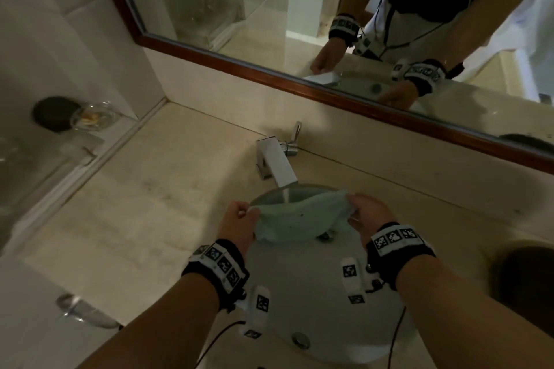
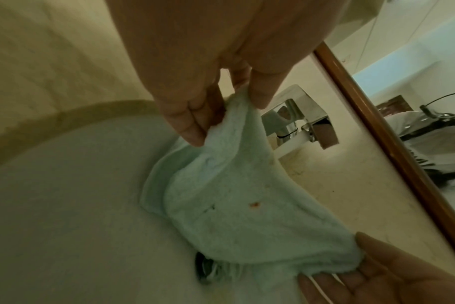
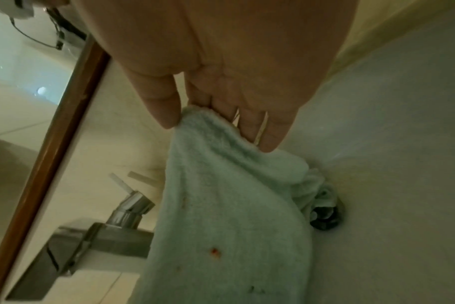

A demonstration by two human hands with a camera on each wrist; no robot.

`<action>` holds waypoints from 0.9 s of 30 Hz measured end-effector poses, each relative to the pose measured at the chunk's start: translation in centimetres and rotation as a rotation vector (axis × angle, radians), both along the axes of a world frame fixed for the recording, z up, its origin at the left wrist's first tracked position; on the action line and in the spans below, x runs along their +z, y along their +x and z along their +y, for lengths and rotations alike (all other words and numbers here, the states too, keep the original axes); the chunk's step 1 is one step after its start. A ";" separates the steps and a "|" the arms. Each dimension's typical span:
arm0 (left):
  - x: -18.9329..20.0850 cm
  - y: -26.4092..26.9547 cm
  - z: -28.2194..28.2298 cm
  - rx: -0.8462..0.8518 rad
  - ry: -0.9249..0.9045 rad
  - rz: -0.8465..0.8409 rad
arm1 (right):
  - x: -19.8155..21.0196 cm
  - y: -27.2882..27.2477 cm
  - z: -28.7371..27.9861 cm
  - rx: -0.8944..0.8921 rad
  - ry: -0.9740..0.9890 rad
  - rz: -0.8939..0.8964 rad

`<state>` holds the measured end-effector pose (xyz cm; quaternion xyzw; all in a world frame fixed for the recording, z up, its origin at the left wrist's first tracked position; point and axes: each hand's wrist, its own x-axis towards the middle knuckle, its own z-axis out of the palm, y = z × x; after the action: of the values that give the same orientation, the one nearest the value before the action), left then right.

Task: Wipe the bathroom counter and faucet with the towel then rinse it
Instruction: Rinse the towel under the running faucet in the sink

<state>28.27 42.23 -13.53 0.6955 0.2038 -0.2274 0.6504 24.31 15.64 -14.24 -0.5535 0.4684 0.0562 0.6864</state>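
Observation:
A pale green towel hangs spread over the white sink basin, under the water running from the chrome square faucet. My left hand pinches the towel's left corner, and my right hand pinches its right corner. In the left wrist view the towel shows a small reddish spot, and its lower end droops onto the drain. The right wrist view shows my fingers holding the towel beside the faucet. The beige counter has dark smudges left of the basin.
A wood-framed mirror runs along the back wall above the counter. A glass dish and a dark round object sit at the far left. A dark object lies at the right edge. The faucet lever stands behind the spout.

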 end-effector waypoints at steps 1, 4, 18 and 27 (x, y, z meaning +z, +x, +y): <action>-0.3 0.1 0.1 -0.008 0.011 -0.002 | -0.2 0.0 0.3 0.037 -0.032 0.020; -0.2 0.2 0.4 -0.010 0.024 -0.032 | -0.8 0.2 1.3 0.106 -0.082 0.039; -2.7 1.9 1.6 0.087 -0.004 -0.031 | -2.8 2.3 3.3 0.048 -0.059 -0.028; -3.6 3.3 -2.0 -0.049 0.036 -0.041 | -1.1 -0.4 -0.8 -0.417 0.148 -0.082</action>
<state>31.58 40.26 -17.09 0.7163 0.1773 -0.2250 0.6363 23.89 14.82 -15.39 -0.3947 0.5391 -0.0754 0.7402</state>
